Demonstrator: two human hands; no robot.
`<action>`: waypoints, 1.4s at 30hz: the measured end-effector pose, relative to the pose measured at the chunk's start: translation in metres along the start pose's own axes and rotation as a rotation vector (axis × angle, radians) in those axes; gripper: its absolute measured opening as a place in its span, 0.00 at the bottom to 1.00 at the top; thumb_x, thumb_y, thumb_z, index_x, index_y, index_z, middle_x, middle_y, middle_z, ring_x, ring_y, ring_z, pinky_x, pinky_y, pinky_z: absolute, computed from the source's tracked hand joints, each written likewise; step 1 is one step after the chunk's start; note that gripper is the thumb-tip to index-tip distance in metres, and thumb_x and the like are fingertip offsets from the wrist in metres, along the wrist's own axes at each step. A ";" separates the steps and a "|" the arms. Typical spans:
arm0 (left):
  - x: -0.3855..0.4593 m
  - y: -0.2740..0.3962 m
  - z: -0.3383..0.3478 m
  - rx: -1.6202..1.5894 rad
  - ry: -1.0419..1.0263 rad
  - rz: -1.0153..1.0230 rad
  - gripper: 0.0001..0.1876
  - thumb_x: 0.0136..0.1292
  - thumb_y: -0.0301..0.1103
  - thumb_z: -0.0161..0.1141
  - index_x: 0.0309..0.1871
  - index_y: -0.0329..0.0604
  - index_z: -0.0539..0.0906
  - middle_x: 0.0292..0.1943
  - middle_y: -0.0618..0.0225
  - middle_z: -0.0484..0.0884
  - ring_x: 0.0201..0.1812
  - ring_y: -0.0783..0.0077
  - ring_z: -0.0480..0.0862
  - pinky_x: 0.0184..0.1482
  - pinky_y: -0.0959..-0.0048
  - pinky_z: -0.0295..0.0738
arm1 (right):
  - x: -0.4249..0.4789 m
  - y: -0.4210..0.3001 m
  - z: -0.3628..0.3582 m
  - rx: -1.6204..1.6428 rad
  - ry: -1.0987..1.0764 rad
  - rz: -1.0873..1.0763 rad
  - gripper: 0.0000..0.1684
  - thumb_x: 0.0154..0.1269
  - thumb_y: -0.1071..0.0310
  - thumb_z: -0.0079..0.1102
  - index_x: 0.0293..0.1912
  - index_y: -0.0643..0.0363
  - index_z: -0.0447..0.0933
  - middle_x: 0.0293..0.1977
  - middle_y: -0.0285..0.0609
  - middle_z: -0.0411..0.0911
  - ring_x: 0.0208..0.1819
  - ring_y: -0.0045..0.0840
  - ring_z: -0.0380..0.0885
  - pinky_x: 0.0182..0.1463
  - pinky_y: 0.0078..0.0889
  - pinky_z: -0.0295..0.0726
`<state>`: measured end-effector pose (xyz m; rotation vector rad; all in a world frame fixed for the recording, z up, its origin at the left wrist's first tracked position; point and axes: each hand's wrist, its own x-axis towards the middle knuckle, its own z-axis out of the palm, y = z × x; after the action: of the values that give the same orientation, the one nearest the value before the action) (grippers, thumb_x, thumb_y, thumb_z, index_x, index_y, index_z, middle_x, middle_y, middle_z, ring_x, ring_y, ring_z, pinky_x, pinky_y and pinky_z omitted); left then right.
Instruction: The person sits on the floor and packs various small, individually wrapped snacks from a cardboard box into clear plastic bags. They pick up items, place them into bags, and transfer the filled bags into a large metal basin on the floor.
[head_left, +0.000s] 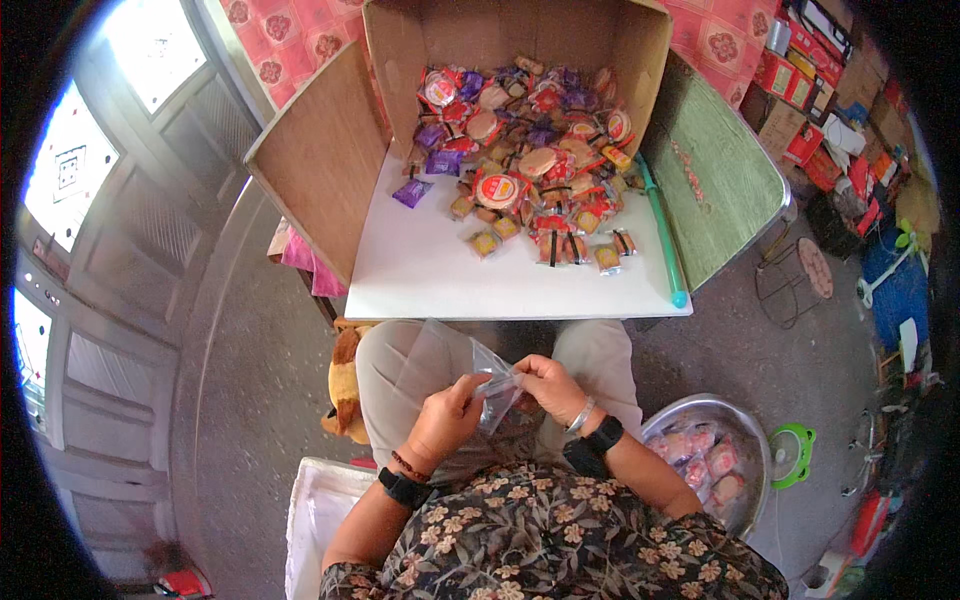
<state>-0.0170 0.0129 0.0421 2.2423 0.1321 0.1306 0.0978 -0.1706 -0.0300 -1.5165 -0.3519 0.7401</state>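
Above my lap, a clear plastic bag (442, 361) is stretched between my two hands. My left hand (450, 420) pinches it from the left, and my right hand (551, 386) pinches its right part between thumb and fingers. What lies inside the bag, if anything, I cannot tell. Before me, wrapped snacks spill from a cardboard box (382, 45) lying on its side onto a white board (427, 289). Among them are purple packets (412, 193), round biscuits in red wrappers (499, 191) and small square pieces (484, 242).
A green stick-like tube (664, 240) lies along the board's right side. On the floor to my right stands a metal basin (763, 465) holding filled clear bags (721, 457), beside a green-rimmed round object (804, 452). A white foam box (296, 510) is at my left, near a plush toy (345, 382).
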 end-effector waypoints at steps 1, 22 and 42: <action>0.000 0.001 -0.002 -0.021 0.021 0.004 0.10 0.65 0.26 0.62 0.50 0.40 0.83 0.28 0.55 0.84 0.27 0.70 0.82 0.33 0.71 0.78 | -0.001 -0.004 0.000 0.018 -0.004 0.012 0.08 0.71 0.68 0.59 0.43 0.63 0.79 0.34 0.32 0.80 0.34 0.14 0.77 0.39 0.21 0.77; 0.124 -0.051 -0.055 0.084 0.521 0.196 0.08 0.67 0.27 0.59 0.47 0.44 0.85 0.39 0.52 0.86 0.40 0.52 0.88 0.42 0.64 0.82 | 0.073 -0.059 -0.104 -1.111 0.944 -0.348 0.27 0.55 0.67 0.67 0.56 0.54 0.74 0.57 0.46 0.74 0.59 0.47 0.71 0.56 0.57 0.73; 0.129 -0.058 -0.018 -0.093 0.366 0.016 0.11 0.66 0.32 0.60 0.50 0.48 0.85 0.30 0.49 0.85 0.33 0.49 0.86 0.39 0.62 0.80 | 0.047 -0.104 -0.026 0.326 0.316 -0.035 0.15 0.72 0.54 0.55 0.42 0.57 0.80 0.32 0.33 0.82 0.29 0.16 0.78 0.31 0.19 0.77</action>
<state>0.1051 0.0814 0.0142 2.1067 0.2984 0.5454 0.1715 -0.1501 0.0583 -1.2866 -0.0170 0.4914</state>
